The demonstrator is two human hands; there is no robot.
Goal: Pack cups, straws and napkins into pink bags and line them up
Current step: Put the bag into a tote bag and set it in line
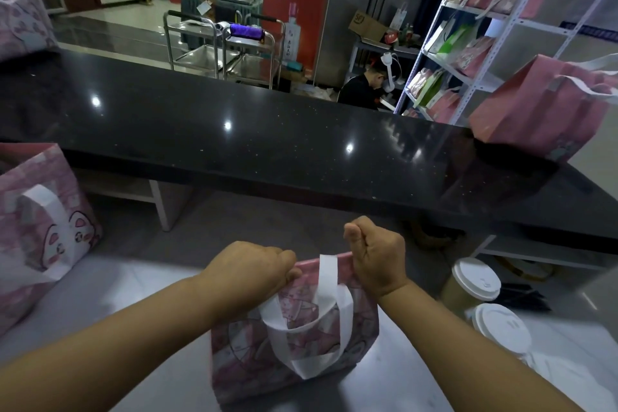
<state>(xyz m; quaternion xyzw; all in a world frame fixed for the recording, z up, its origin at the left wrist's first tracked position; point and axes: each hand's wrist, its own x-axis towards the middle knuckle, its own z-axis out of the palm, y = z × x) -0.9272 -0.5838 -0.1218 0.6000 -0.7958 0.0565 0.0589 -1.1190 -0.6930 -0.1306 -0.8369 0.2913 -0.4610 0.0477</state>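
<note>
A long black counter (234, 104), polished and flecked with glitter, runs across in front of me. Behind it are steel trolleys and a white wire rack (501, 23) filled with more bags. I'm working below it on a pale, smooth lower counter (133, 291).

The pink bag (294, 348) I'm packing stands upright on that lower counter, right in front of me. My left grip (250, 269) and right grip (376, 254) are both clamped on its top edge, one at each end, pinching the mouth together. It looks like soft non-woven cloth printed with cartoon cats. The flat white handle (329, 281) droops in a loop down the front. With the mouth pressed closed I can't tell what's inside.

I'd say I'm partway through. A second bag (43, 227) stands to my left, and a third bag (535, 110) sits on the black counter at the right, so the line is started but loose. Two tan paper cups (475, 281) with domed white plastic lids stand unpacked at my right. Beside them are dark thin pieces, possibly straws. This bag needs setting in line, and more packing remains.
</note>
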